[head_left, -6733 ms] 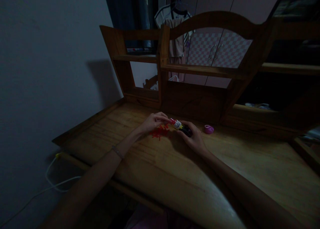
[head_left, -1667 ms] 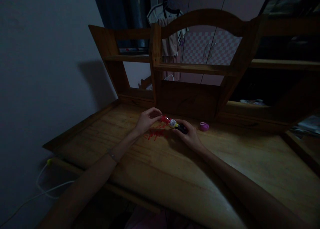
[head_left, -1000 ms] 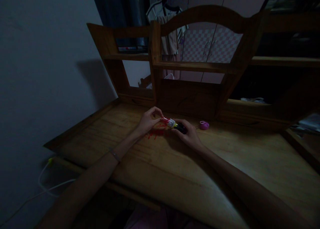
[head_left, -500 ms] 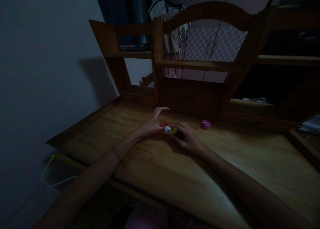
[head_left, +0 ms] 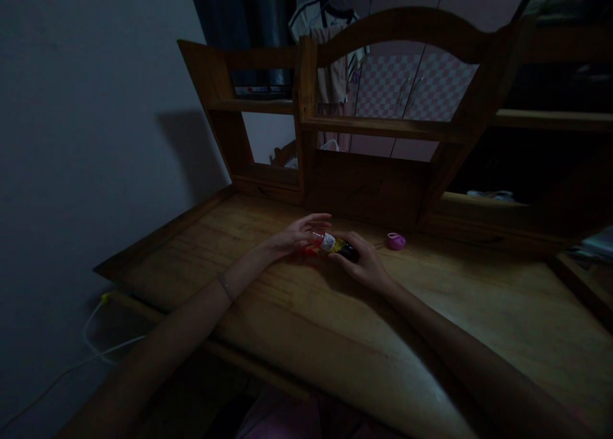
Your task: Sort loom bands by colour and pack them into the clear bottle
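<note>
My right hand (head_left: pixel 364 265) is closed around the black end of a small bottle-shaped object (head_left: pixel 329 242). The object has a yellow band, a white printed label and a clear reddish end, and it lies tilted just above the desk. At the reddish end is my left hand (head_left: pixel 294 235), its fingers stretched out and apart and its thumb by the tip. Whether the thumb touches the object is hard to make out. A bright red thing (head_left: pixel 310 251), too blurred to name, shows under the object. To the right of my right hand sits a small purple pouch-like item (head_left: pixel 396 241) with a pink loop.
The wooden desk (head_left: pixel 287 324) carries a wooden shelf unit (head_left: pixel 373 127) along its back. A wall (head_left: pixel 96 139) stands on the left, with a white cable (head_left: pixel 71 367) below the desk edge. Clothes (head_left: pixel 330 62) hang behind the shelves.
My left hand's fingers have straightened and come together somewhat near the reddish end. The object has turned, so its label and reddish end show more. My right hand still grips the black end.
</note>
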`<state>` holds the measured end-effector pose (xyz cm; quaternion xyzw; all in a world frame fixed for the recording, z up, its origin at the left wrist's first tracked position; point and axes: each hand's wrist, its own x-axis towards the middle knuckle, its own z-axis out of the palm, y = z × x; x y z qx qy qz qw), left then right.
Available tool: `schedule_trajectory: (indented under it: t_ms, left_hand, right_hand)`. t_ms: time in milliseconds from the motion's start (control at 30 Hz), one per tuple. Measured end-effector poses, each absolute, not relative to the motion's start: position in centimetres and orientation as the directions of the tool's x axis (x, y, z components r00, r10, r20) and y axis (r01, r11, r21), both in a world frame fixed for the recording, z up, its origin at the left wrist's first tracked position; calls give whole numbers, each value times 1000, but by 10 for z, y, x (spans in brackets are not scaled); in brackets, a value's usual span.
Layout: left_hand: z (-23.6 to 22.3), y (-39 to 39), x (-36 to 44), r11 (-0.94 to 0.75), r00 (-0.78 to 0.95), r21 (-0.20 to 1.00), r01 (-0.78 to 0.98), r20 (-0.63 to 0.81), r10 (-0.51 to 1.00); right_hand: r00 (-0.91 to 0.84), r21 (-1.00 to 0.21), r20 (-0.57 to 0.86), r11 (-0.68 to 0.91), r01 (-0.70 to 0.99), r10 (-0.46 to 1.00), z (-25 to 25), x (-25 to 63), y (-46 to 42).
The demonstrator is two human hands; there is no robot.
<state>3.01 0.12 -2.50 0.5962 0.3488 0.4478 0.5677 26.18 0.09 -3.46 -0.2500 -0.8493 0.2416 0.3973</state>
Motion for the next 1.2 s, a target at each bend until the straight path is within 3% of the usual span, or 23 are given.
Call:
schedule_trajectory:
  t_ms: [100, 333, 567, 767, 967, 1200]
  left_hand:
    - [-21, -1, 29, -54, 368, 987, -152, 107, 924]
    - [-20, 5, 26, -115, 127, 987, -114, 129, 983]
    - [-15, 2, 25, -67, 68, 990, -125, 76, 995]
    - [-16, 6, 26, -203, -5, 975, -88, 203, 979]
    - [-9, -1, 28, -350, 22, 934, 63, 350, 937]
    - [-7, -3, 29, -426, 29, 899, 107, 425, 905]
  right_hand:
    - [-549, -625, 550, 746, 229, 629, -34, 262, 1]
    - [-503, -678, 542, 704, 211, 673, -32, 262, 0]
    - [-470, -708, 535, 676, 204, 702, -31, 261, 0]
    - [-457, -717, 529, 664, 211, 715, -32, 261, 1]
    - [-444, -734, 530, 653, 187, 722, -36, 261, 4]
    - [-422, -754, 524, 634, 174, 740, -36, 263, 6]
